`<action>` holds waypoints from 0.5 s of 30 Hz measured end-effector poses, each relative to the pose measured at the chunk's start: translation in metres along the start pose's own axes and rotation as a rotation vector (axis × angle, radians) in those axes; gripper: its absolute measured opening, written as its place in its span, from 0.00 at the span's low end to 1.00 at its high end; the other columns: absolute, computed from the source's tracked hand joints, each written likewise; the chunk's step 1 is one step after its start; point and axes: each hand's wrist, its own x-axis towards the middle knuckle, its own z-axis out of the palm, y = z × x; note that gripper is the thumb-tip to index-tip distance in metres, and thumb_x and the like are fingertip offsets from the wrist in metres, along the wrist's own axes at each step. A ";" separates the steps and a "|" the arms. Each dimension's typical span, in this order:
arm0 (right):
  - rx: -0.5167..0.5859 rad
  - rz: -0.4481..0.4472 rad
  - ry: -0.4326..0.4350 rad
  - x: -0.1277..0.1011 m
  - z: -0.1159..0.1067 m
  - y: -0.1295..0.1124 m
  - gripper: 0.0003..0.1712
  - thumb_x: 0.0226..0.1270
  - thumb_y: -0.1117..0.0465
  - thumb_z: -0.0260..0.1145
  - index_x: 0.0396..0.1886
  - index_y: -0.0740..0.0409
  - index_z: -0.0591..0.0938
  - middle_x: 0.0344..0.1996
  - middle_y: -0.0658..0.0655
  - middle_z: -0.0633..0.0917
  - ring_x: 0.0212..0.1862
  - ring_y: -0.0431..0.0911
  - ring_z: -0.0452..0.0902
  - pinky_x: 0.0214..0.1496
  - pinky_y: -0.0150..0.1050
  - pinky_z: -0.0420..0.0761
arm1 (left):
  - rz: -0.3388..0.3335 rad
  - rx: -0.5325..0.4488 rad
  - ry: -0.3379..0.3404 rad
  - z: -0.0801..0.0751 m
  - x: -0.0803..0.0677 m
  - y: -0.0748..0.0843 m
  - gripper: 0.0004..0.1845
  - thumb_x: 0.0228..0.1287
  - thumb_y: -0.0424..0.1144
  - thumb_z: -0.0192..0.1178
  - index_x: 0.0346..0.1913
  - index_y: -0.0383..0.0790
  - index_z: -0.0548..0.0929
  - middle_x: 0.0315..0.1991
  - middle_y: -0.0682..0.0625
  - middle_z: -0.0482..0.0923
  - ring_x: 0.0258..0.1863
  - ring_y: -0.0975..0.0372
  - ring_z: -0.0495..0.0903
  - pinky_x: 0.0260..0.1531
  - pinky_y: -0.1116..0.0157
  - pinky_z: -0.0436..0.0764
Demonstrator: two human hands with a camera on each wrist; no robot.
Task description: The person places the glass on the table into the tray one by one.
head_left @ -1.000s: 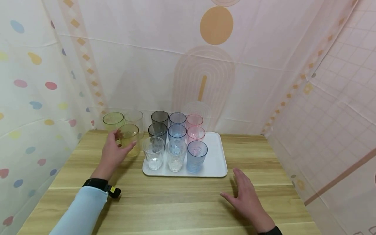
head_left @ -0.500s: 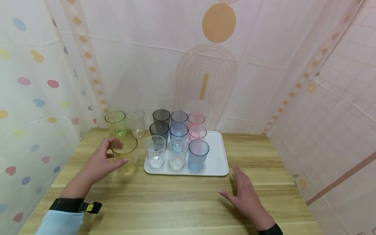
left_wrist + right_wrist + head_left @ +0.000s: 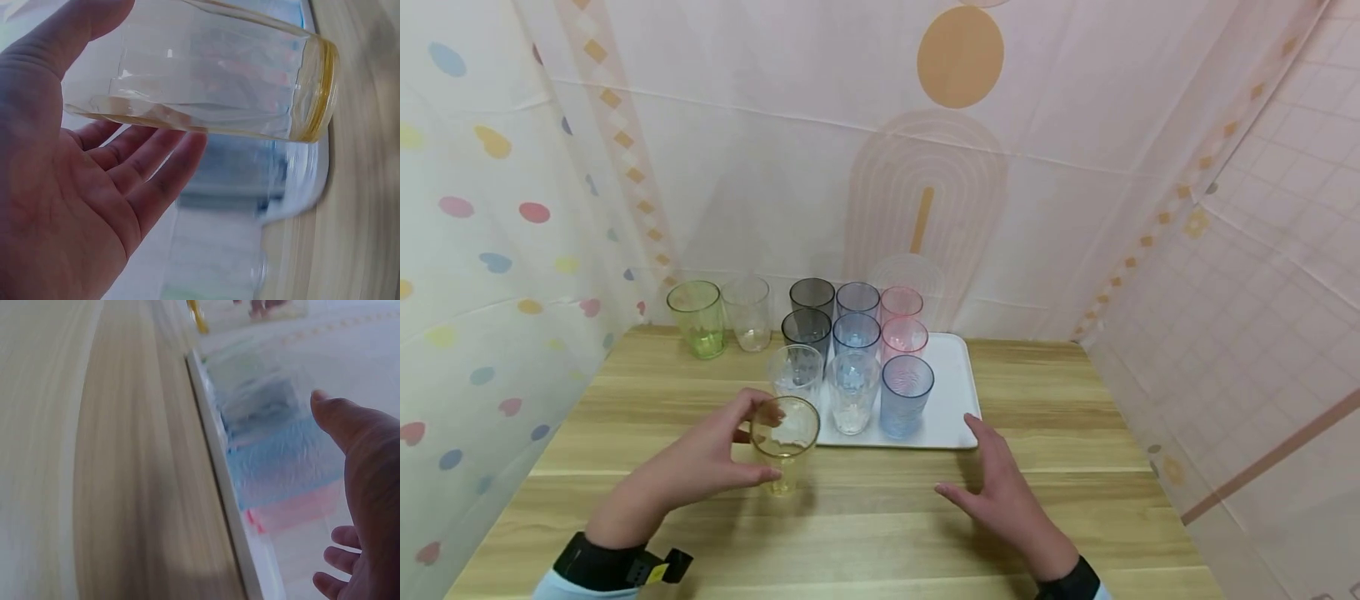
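Observation:
My left hand [image 3: 760, 442] grips a yellow-tinted glass [image 3: 784, 442] upright, thumb on the near side and fingers [image 3: 156, 169] round the far side. The yellow glass [image 3: 206, 81] is at the wooden table [image 3: 865, 533] just in front of the white tray [image 3: 951, 392]; whether its base touches the wood I cannot tell. My right hand [image 3: 967, 467] is open, palm down and fingers spread, by the tray's front right corner, holding nothing. In the right wrist view the right hand [image 3: 369, 487] is beside the tray's rim [image 3: 219, 462] and a blue glass [image 3: 281, 462].
Several glasses stand in rows on the tray: clear and blue [image 3: 907, 396] in front, grey, blue and pink [image 3: 903, 337] behind. A green glass [image 3: 697, 318] and a clear glass [image 3: 747, 312] stand off the tray at the back left. Fabric walls close in three sides.
My left hand has carried the yellow glass from left of the tray toward me, to the table in front of it. My right hand has shifted slightly left.

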 end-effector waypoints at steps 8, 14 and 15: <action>0.160 -0.091 -0.093 0.011 0.011 -0.027 0.65 0.62 0.49 0.88 0.90 0.47 0.59 0.84 0.56 0.66 0.84 0.55 0.62 0.82 0.64 0.68 | 0.059 -0.078 -0.071 0.037 0.022 0.026 0.47 0.55 0.55 0.87 0.72 0.45 0.73 0.62 0.51 0.83 0.62 0.57 0.83 0.59 0.56 0.88; 0.220 -0.234 -0.124 0.018 0.021 -0.045 0.66 0.59 0.54 0.90 0.89 0.52 0.59 0.83 0.60 0.68 0.84 0.56 0.63 0.82 0.58 0.70 | 0.075 -0.115 -0.110 0.064 0.038 0.042 0.45 0.55 0.50 0.89 0.71 0.48 0.73 0.62 0.56 0.85 0.63 0.60 0.84 0.61 0.56 0.87; 0.231 -0.256 -0.123 0.019 0.022 -0.047 0.66 0.58 0.55 0.91 0.89 0.53 0.60 0.82 0.60 0.69 0.83 0.56 0.65 0.82 0.57 0.70 | 0.074 -0.122 -0.118 0.067 0.040 0.045 0.45 0.55 0.50 0.89 0.71 0.49 0.73 0.62 0.56 0.84 0.62 0.60 0.85 0.61 0.57 0.87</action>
